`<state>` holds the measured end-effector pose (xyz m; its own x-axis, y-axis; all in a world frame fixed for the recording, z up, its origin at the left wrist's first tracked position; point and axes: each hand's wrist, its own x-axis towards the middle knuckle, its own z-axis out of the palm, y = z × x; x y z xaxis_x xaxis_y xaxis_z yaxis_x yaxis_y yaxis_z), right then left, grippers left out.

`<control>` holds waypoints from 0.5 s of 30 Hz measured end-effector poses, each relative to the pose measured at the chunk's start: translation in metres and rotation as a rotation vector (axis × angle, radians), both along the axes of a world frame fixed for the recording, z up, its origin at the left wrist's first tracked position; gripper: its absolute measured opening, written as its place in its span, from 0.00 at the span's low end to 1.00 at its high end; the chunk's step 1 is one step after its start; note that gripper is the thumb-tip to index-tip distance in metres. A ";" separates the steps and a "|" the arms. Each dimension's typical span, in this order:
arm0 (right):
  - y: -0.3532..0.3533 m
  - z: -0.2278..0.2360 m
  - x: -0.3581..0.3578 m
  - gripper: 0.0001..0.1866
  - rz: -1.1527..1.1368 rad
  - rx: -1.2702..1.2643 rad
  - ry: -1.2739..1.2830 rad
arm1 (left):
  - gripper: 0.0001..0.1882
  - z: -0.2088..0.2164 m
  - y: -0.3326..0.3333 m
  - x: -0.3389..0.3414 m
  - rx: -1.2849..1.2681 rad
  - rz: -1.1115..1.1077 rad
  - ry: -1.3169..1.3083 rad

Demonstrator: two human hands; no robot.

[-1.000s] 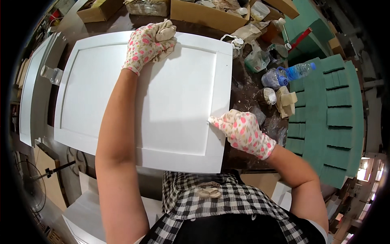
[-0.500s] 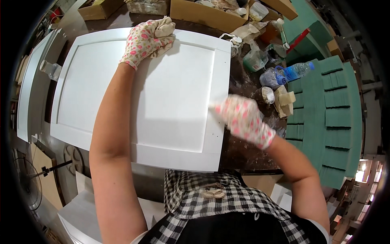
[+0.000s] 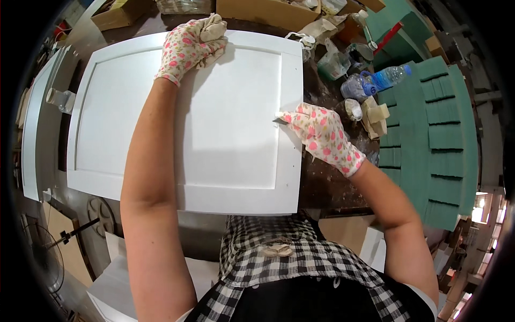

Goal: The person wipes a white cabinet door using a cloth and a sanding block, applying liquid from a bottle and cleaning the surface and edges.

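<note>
A white panel door [image 3: 230, 123] with a raised frame lies flat on a dark workbench in front of me. At its far edge my left hand [image 3: 184, 51], in a flower-print glove, is closed round a bunched beige cloth [image 3: 212, 31]. My right hand [image 3: 322, 134], gloved alike, is at the door's right frame strip. Between its thumb and fingers it pinches a small grey blade [image 3: 279, 121], whose tip meets the inner edge of that strip. Most of the blade is hidden in the glove.
Right of the door stand plastic bottles [image 3: 358, 86], a bag [image 3: 331, 61] and a sponge-like block [image 3: 379, 112]. Farther right are stacked green sheets [image 3: 445, 123]. Cardboard boxes [image 3: 257, 15] line the back. A clear jar [image 3: 61, 100] and another white panel [image 3: 40, 129] are at the left.
My right hand has moved a little away from me along the right frame strip, and the blade now shows. The left hand keeps its place on the door with the cloth.
</note>
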<state>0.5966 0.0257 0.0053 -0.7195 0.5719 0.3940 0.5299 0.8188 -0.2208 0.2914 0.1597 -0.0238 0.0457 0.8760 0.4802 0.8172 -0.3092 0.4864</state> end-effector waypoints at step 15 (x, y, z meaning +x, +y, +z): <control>-0.022 0.010 -0.003 0.22 0.034 0.016 -0.219 | 0.30 0.003 -0.002 -0.004 -0.013 0.013 0.009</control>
